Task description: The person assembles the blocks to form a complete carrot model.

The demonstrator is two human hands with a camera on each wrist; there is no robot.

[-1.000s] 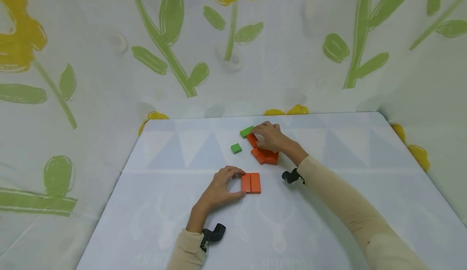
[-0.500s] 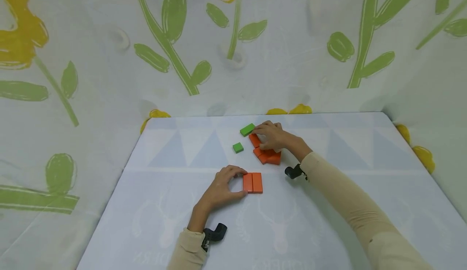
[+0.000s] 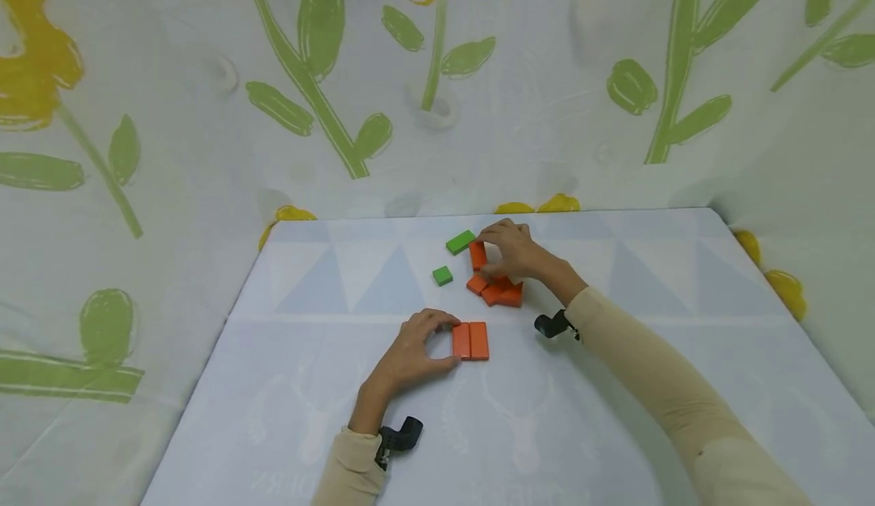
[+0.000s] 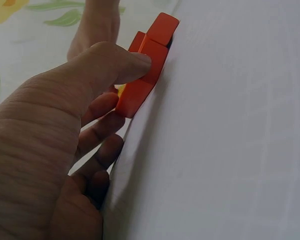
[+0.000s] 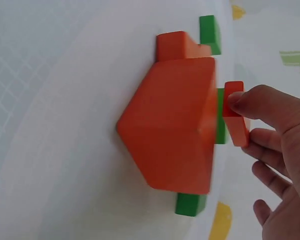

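Note:
My left hand pinches one of two orange blocks that lie side by side on the table, thumb at the near end and fingers at the far end. In the left wrist view the thumb presses on an orange block. Farther back, my right hand pinches another orange block between thumb and fingers, beside a pile of orange blocks. In the right wrist view that block appears held apart from the large near block of the pile.
Two green blocks, a longer one and a small one, lie left of the pile. A green block also shows behind the pile in the right wrist view. Flowered cloth hangs behind the pale table.
The orange block in my right hand has turned straighter and shifted slightly away from me, off the pile. My left hand and its two blocks have stayed in place.

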